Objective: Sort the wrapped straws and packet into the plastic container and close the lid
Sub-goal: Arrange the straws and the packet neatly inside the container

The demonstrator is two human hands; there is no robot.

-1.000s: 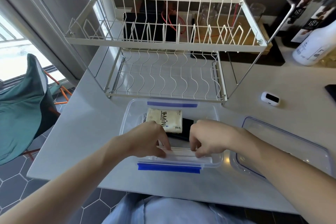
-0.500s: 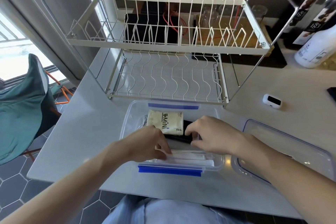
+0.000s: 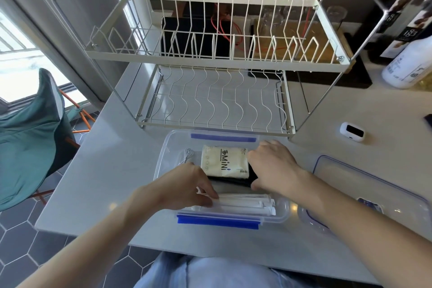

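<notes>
1. left hand [image 3: 184, 188] down in the tub [image 3: 163, 156], fingers pressed flat on the straws [image 3: 245, 203], pinning rather than pinching.
2. straws in a bundle along the tub's near wall, just behind the near blue clip [image 3: 217, 221].
3. right hand [image 3: 272, 168] reaching deeper, fingertips touching the right edge of the packet [image 3: 224, 161]; fingers curled, but closed on it or not, cannot tell.
4. packet already in the tub, lying partly over something flat and black [image 3: 233, 181]; thin white cord [image 3: 188, 155] just left of it.
5. lid [image 3: 374, 184] off, lying on the counter [image 3: 93, 170] to the right, well apart from both hands.
6. risk: straw ends sit close to the near rim; left riding up, could get caught under the lid and stop the clip from shutting.
7. risk: packet perched on the black item, may stand too high for the lid.
8. risk: nudging the packet could drag the cord along.
</notes>
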